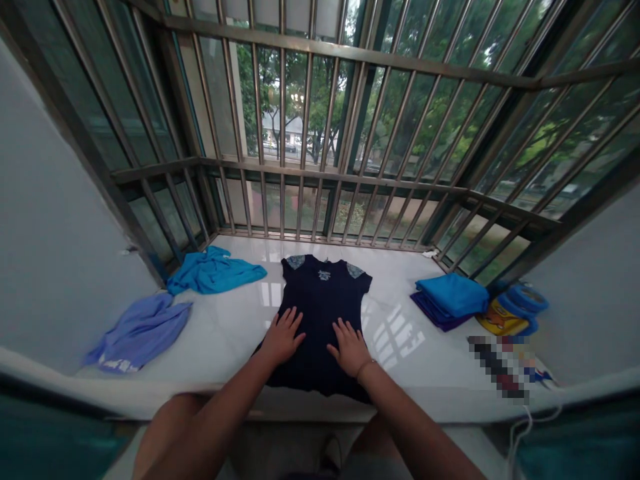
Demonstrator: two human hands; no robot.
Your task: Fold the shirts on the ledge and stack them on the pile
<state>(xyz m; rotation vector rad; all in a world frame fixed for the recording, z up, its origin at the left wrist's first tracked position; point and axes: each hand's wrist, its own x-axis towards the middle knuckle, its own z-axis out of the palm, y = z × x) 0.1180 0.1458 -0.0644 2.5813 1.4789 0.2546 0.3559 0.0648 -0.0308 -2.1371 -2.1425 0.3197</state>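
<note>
A dark navy T-shirt (323,313) lies spread on the white window ledge (225,327), its neck toward the window. Grey patterned patches cover its shoulders, and small light lettering sits below the collar. My left hand (284,337) rests flat on the left side of the shirt, fingers spread. On the right side, my right hand (350,347) also lies palm down with its fingers apart. Both hands touch the cloth without gripping it. The shirt's lower hem reaches the ledge's front edge.
Left of the shirt lie a crumpled blue garment (215,270) and a crumpled lavender garment (143,330). To the right are a stack of folded clothes (450,297), a yellow-and-blue container (510,310) and a pixelated patch beside a white cable (520,427). Metal bars (310,173) line the window.
</note>
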